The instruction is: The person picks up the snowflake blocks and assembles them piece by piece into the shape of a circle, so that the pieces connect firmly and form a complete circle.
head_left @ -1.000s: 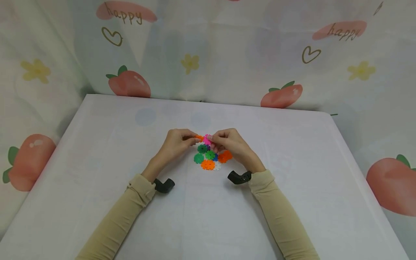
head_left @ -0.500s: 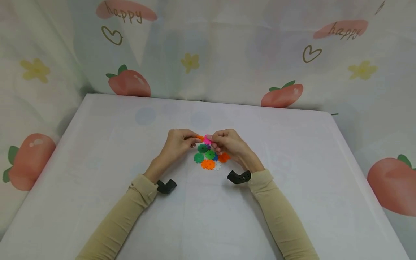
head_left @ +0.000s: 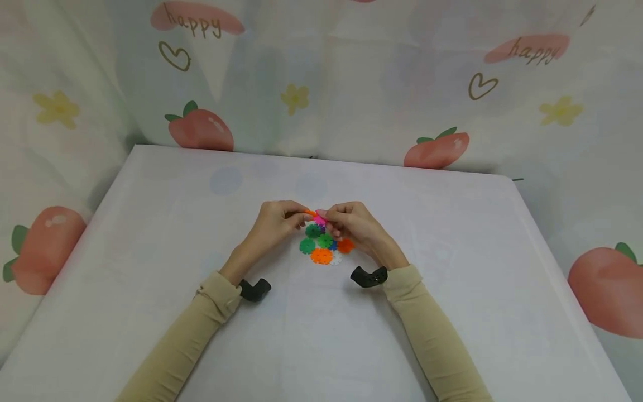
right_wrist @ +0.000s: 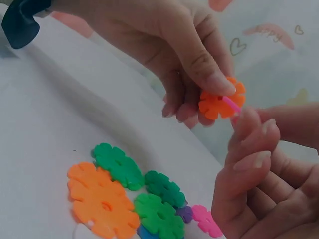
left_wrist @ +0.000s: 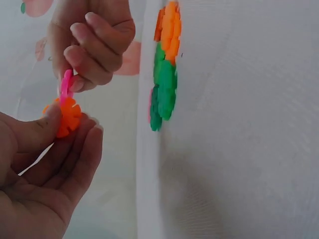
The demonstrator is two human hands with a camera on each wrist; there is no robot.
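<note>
My left hand pinches an orange notched plastic disc between thumb and fingers. My right hand pinches a pink notched disc, which shows edge-on in the left wrist view. The pink disc's edge meets the orange disc's rim, roughly crosswise; how deep the notches are joined I cannot tell. Both discs are held up off the table. Beneath the hands lies a group of similar discs: orange ones, a light green one, a dark green one and another pink one.
A teal-green disc, a white one and a purple one lie in the same group. The white-covered table reaches to a printed curtain behind. Black curved pieces sit at both wrists.
The hands stay nearly in place, with the right one shifted slightly left. The held pink disc shows less of its face in the head view than before. Both grips remain.
</note>
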